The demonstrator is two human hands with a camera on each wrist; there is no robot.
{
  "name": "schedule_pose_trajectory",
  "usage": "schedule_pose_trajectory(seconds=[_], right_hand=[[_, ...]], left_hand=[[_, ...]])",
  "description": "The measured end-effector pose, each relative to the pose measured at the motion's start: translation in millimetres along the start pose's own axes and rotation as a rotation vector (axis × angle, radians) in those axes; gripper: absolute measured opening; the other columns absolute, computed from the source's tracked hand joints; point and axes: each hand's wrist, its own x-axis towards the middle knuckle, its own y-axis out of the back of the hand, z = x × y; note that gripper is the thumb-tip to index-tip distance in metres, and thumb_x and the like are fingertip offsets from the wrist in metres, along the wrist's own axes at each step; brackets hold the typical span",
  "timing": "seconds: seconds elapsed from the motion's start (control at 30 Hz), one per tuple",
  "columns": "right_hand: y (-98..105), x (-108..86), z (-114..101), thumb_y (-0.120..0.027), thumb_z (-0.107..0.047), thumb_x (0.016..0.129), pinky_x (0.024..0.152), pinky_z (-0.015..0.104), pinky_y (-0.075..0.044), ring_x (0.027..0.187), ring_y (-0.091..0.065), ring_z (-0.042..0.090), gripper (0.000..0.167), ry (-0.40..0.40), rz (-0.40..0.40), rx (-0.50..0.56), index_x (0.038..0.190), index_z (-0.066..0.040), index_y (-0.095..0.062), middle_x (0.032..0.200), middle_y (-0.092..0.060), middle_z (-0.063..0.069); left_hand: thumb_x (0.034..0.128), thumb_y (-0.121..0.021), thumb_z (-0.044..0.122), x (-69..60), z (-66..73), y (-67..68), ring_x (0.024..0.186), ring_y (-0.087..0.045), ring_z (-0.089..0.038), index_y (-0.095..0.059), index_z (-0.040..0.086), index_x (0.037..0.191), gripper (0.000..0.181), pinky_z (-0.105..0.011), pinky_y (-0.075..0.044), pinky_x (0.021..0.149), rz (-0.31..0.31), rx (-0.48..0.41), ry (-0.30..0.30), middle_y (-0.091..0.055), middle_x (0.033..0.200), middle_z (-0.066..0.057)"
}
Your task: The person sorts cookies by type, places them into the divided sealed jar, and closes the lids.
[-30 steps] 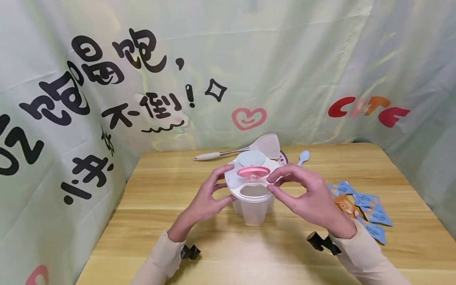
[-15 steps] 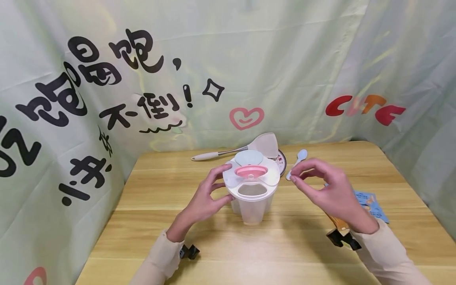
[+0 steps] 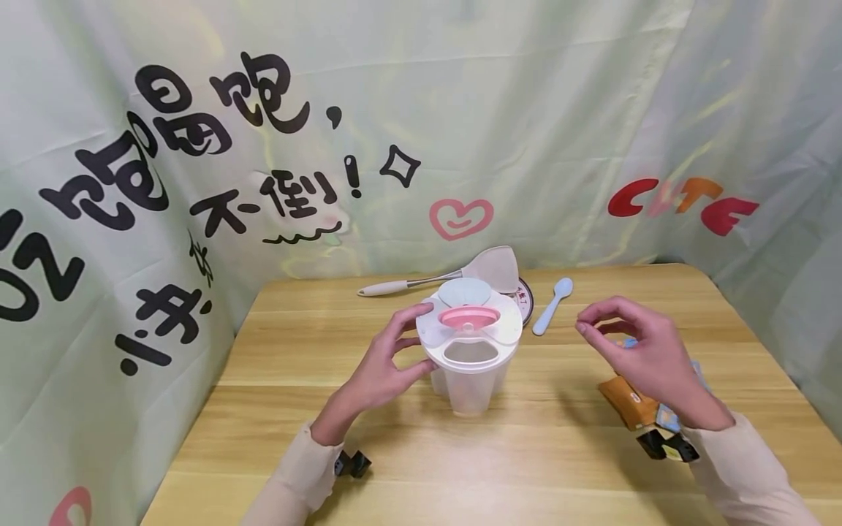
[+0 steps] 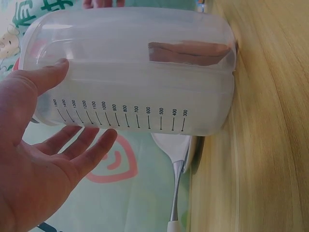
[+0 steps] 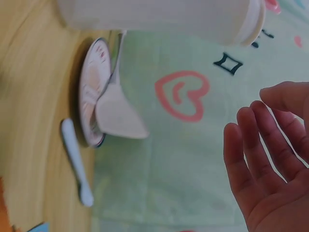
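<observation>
A translucent storage container [image 3: 470,391] with a white lid [image 3: 437,332] stands upright on the table. Its pink flap [image 3: 470,317] is raised beside an uncovered oval opening. My left hand [image 3: 384,365] grips the container's left side near the rim, thumb in front and fingers behind. Printed measuring marks run along the wall in the left wrist view, where a brown shape [image 4: 188,53] shows through; whether it is inside or behind cannot be told. Off to the right, my right hand [image 3: 647,358] hovers, fingers loosely bent and holding nothing. Beneath it lie an orange packet [image 3: 628,403] and blue packets [image 3: 667,418], partly hidden.
A light-blue spoon [image 3: 552,307] lies right of the container. Behind the container, a beige spatula [image 3: 493,269] rests on a round printed plate [image 3: 524,301]. A printed cloth [image 3: 526,146] hangs along the back edge of the wooden table [image 3: 296,351].
My right hand has left the container's opening and moved right, past the spoon, to above the packets. My left hand keeps its grip on the container.
</observation>
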Motion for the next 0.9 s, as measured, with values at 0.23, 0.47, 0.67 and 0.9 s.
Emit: schedule_pose_trajectory(seconds=[0.23,0.47,0.67,0.9], right_hand=[[10,-13.7,24,-0.084,0.007,0.09,0.082,0.001,-0.056,0.085,-0.069,-0.011,0.026,-0.062,-0.006,-0.105,0.109,-0.01,-0.078,0.098,-0.076,-0.011],[18,-26.9,41,-0.084,-0.002,0.094,0.076,0.0,-0.055,0.085,-0.066,-0.015,0.023,-0.134,-0.052,-0.169,0.112,-0.013,-0.076,0.098,-0.079,0.001],[25,-38.7,51,-0.083,0.0,0.094,0.074,0.001,-0.054,0.085,-0.065,-0.016,0.024,-0.197,-0.062,-0.19,0.113,-0.01,-0.075,0.097,-0.076,-0.015],[30,-47.6,65,-0.082,-0.008,0.098,0.073,0.003,-0.056,0.085,-0.067,-0.013,0.023,-0.254,-0.121,-0.192,0.119,-0.008,-0.073,0.099,-0.079,0.001]], left_hand=[[0.0896,-0.084,-0.007,0.1,0.4,-0.5,0.143,-0.06,-0.04,-0.044,0.011,0.161,0.084,-0.052,-0.063,0.11,-0.002,-0.002,0.01,-0.047,0.169,-0.014],[0.0896,-0.085,-0.007,0.1,0.8,-0.2,0.143,-0.06,-0.038,-0.044,0.012,0.161,0.084,-0.048,-0.063,0.111,0.001,-0.003,0.019,-0.048,0.168,-0.012],[0.0905,-0.084,-0.006,0.3,0.5,-0.9,0.142,-0.06,-0.038,-0.043,0.012,0.161,0.084,-0.048,-0.063,0.111,-0.005,-0.006,0.019,-0.047,0.169,-0.013],[0.0894,-0.085,-0.007,1.1,1.8,-0.3,0.142,-0.061,-0.038,-0.044,0.01,0.161,0.084,-0.048,-0.064,0.11,-0.004,-0.001,0.015,-0.047,0.169,-0.013]])
